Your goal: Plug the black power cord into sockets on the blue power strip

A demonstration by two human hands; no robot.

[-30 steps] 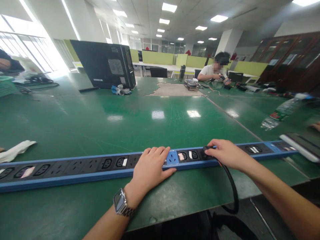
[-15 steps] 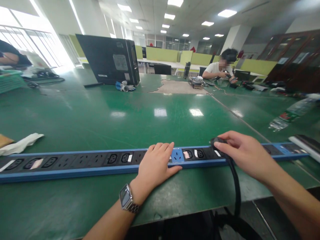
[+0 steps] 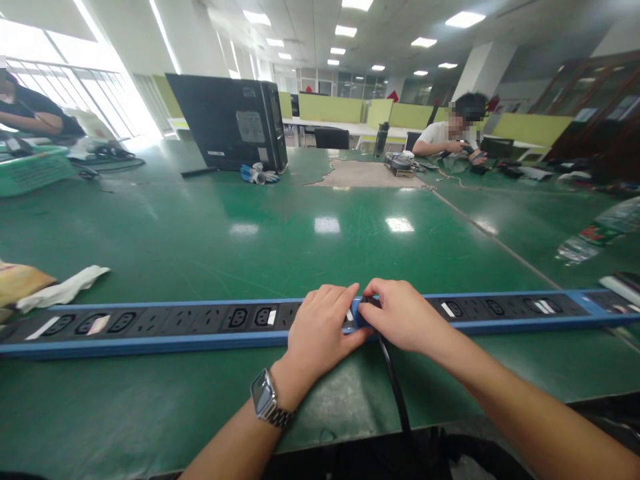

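Observation:
A long blue and black power strip (image 3: pixel 175 343) lies across the near part of the green table. My left hand (image 3: pixel 323 323) is laid over its middle, fingers wrapped over the strip and thumb along the near edge; a watch is on that wrist. Right beside it, my right hand (image 3: pixel 397 313) pinches a black plug (image 3: pixel 371 305) at the blue socket section, partly hidden by the fingers. From the plug a black cable (image 3: pixel 395 383) hangs down over the table's near edge. Whether the plug is seated in the socket cannot be made out.
A black computer case (image 3: pixel 227 123) stands at the back left, with gloves (image 3: pixel 259 174) in front. A green basket (image 3: pixel 37 172) and a person are far left. At right lies a plastic bottle (image 3: pixel 600 230); another person sits at the back right. A white cloth (image 3: pixel 65 288) lies near left.
My right hand has moved left along the strip with the plug, from the right-hand sockets to beside my left hand. My left hand keeps its place on the strip. The view has shifted slightly.

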